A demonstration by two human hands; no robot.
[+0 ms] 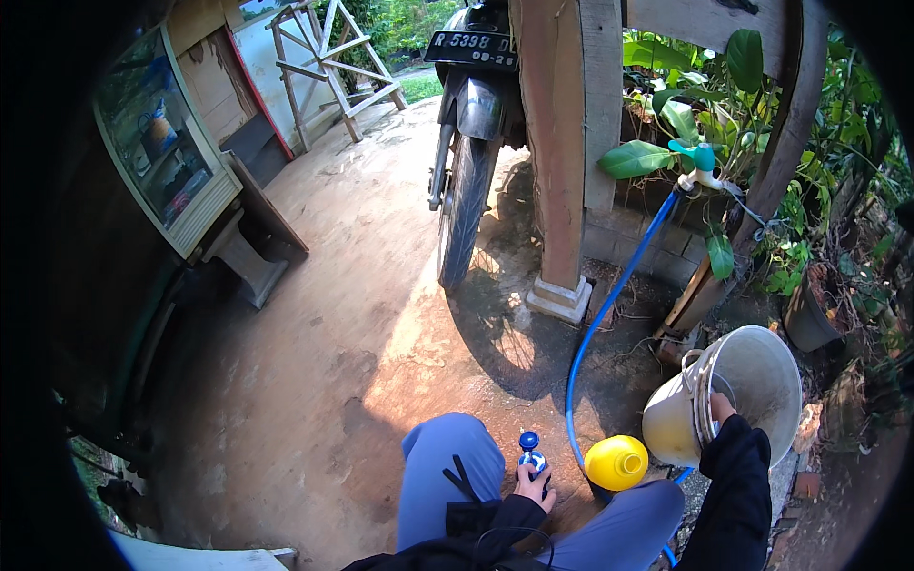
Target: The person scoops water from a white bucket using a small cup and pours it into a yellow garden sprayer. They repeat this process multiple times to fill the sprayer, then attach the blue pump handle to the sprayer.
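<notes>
My left hand (pixel 533 489) is wrapped around a small blue-and-white bottle (pixel 530 461) with a round dark-blue top (pixel 528 440), low between my knees. To the right, my right hand (pixel 722 407) is at the near inner rim of a whitish plastic bucket (pixel 671 421) and appears to grip it; its fingers are partly hidden. The bucket's mouth faces up and to the right, and a grey inner wall shows. Between the bottle and the bucket sits a rounded yellow plastic container (pixel 610 462) with a small round opening.
A blue hose (pixel 607 300) runs from a teal-handled tap (pixel 703 160) down past the yellow container. Ahead stand a wooden post (pixel 553 143) on a concrete foot and a motorcycle's front wheel (pixel 464 207). A glass-fronted cabinet (pixel 164 135) is at left, a potted plant (pixel 814 314) at right.
</notes>
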